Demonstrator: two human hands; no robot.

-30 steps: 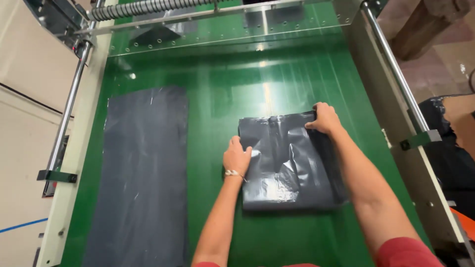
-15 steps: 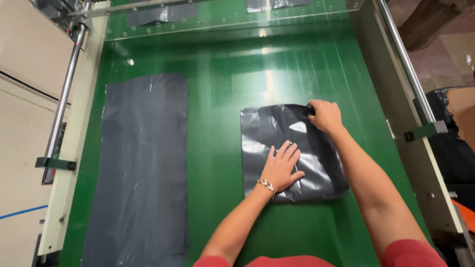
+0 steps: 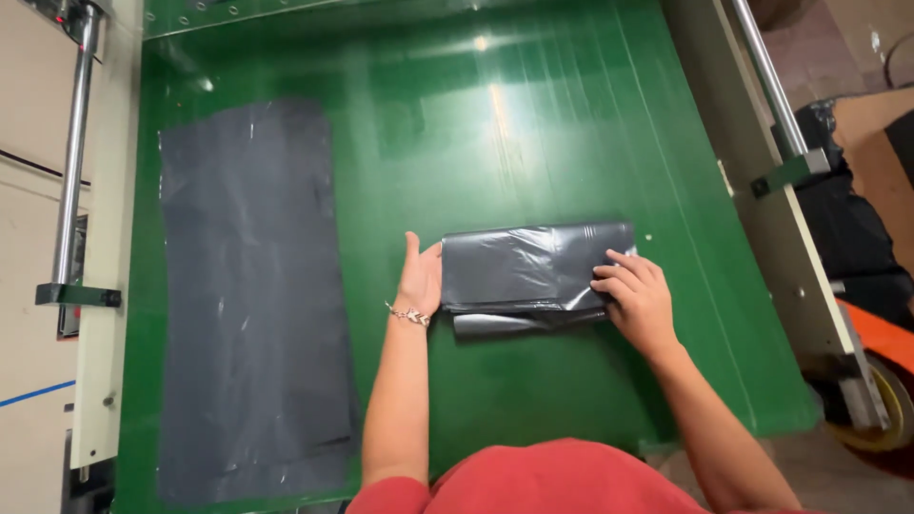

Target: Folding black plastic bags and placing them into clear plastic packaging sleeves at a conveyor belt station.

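A folded dark grey plastic bag [image 3: 533,271] lies on the green table surface [image 3: 495,133], now a wide, short bundle. My left hand [image 3: 420,274] stands edge-on against its left end, fingers straight, a bracelet on the wrist. Flat on the bundle's right end rests my right hand [image 3: 636,293], fingers spread and pressing down. A long flat dark grey plastic sheet [image 3: 249,295] lies spread out to the left, apart from both hands.
Metal rails run along the left side [image 3: 72,162] and the right side [image 3: 771,86] of the table. Black bags [image 3: 847,219] and an orange wheeled cart [image 3: 881,362] sit beyond the right edge. My red shirt shows at the bottom.
The bag has been folded over again into a shorter, wider bundle. My left hand has shifted from on top of it to its left end, and my right hand now presses the right end.
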